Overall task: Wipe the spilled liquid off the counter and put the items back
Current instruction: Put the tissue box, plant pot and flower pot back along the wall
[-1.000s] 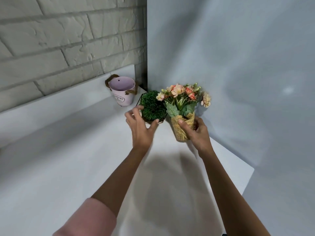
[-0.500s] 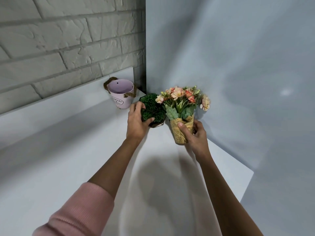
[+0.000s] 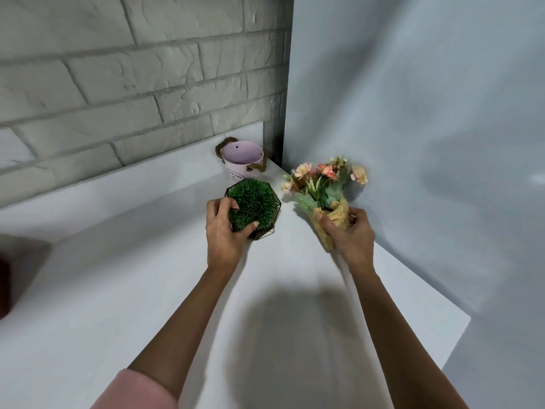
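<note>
On the white counter (image 3: 147,290) my left hand (image 3: 224,234) grips a round green grass plant (image 3: 253,202) in a black wire frame, fingers over its near side. My right hand (image 3: 352,236) holds the burlap-wrapped base of a bunch of peach and pink flowers (image 3: 321,178), tilted so the blooms lean left and away. A pale pink bucket (image 3: 241,160) with rope handles stands behind the grass plant near the corner. No spilled liquid or cloth shows.
A grey brick wall (image 3: 118,84) runs behind the counter and a plain grey wall (image 3: 427,128) closes the right side. The counter's right edge (image 3: 460,332) drops off near my right arm. A dark red object (image 3: 6,278) sits at the far left.
My left hand has closed round the grass plant and drawn it nearer and to the left. My right hand has moved the flowers to the right and tipped them over.
</note>
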